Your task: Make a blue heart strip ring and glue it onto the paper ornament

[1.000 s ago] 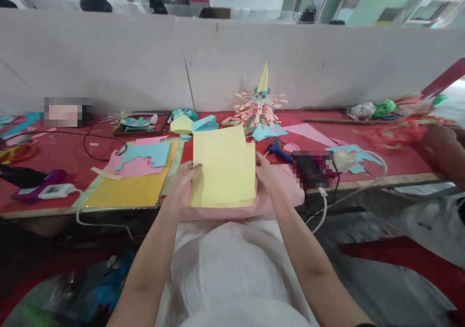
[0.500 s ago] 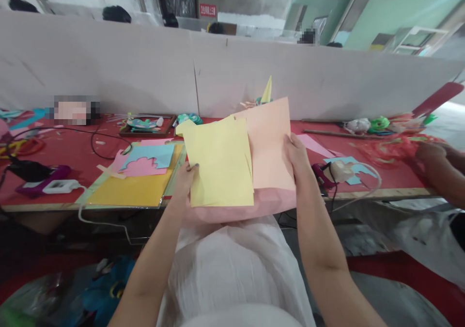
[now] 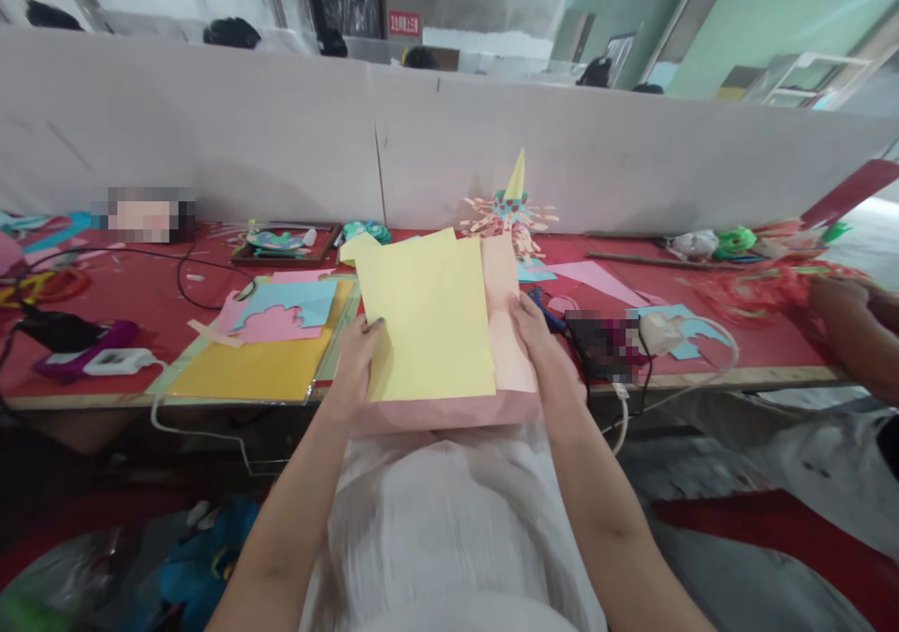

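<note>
Yellow paper sheets [image 3: 428, 323] lie in front of me, held up over the table's near edge. My left hand [image 3: 360, 346] pinches their left side, thumb on top. Behind them, a peach paper sheet [image 3: 502, 314] shows at the right, and my right hand [image 3: 534, 332] is closed on its right edge. A larger pink sheet [image 3: 449, 414] sticks out below the yellow ones. How many sheets are stacked, and which of them my fingers reach underneath, is hidden.
On the red table, blue and pink cut paper [image 3: 287, 309] rests on orange paper [image 3: 243, 370] at left. A paper craft with a yellow cone [image 3: 516, 178] stands behind. Cables, a white plug [image 3: 660, 332] and a dark blurred device [image 3: 600, 342] lie right. Another person's hand [image 3: 843, 309] touches red netting.
My right hand has moved left and slightly down, bringing the peach sheet further behind the yellow sheets. The paper craft and dark device now show more. My left hand stays nearly still.
</note>
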Tool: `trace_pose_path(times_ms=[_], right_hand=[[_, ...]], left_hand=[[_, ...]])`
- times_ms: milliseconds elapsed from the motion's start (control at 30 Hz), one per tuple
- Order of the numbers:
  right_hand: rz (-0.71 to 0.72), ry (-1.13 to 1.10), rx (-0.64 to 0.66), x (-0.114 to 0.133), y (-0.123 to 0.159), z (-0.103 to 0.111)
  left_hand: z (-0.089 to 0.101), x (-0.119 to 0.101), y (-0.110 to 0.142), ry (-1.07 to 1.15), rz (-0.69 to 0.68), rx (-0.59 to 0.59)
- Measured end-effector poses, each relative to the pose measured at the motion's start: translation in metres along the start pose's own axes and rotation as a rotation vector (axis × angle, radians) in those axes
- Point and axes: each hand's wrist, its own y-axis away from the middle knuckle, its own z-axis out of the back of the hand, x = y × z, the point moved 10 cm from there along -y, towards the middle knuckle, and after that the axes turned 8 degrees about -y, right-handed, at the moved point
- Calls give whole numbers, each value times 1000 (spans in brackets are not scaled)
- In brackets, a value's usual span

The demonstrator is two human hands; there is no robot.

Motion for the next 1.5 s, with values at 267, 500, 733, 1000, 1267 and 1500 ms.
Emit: trace_pose_path(times_ms=[267, 500, 733, 1000, 1267, 1500], right_hand=[[-55, -22, 45, -27, 15, -43], [-122, 70, -56, -45, 21, -21], [-71, 187, -68, -43, 16, -20], [-39, 270, -147, -39, 17, -13], [-57, 220, -126, -39, 18, -16], [-37, 234, -159, -44, 15, -11]], left_hand=[[-1, -8, 7, 3, -8, 14], [-4, 6, -13, -259, -22, 28], [1, 2, -16, -402, -91, -27], [3, -2, -12, -529, -111, -41], [3, -4, -10, -539, -108, -65], [9, -1, -12, -480, -90, -119]])
